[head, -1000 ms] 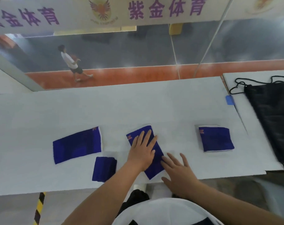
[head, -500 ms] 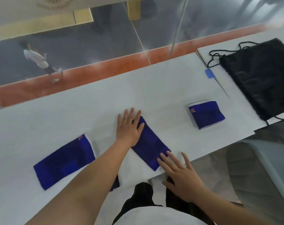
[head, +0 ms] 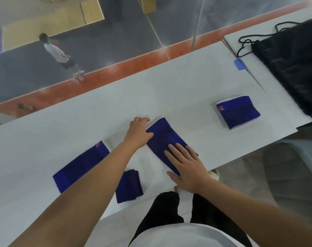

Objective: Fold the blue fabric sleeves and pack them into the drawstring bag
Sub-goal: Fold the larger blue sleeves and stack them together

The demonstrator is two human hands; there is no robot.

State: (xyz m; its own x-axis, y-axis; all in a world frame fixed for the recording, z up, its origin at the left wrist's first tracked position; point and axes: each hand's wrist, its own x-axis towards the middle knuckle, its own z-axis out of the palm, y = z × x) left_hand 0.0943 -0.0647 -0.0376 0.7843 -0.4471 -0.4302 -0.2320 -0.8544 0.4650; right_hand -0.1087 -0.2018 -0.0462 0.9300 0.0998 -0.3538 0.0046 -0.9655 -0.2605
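Observation:
A blue sleeve lies slanted in the middle of the white table. My left hand grips its far white-edged end with curled fingers. My right hand presses flat on its near end. Another flat blue sleeve lies to the left, and a small folded one sits near the front edge. A folded sleeve rests to the right. The black drawstring bag lies flat at the far right.
A blue tape tab marks the seam between the two tables. Beyond the far edge is glass over a sports court with a person walking. A grey chair stands at the front right.
My left hand has gone from lying flat on the sleeve to curling round its far end. My right hand slid up onto the sleeve's near end. The view swung left and down.

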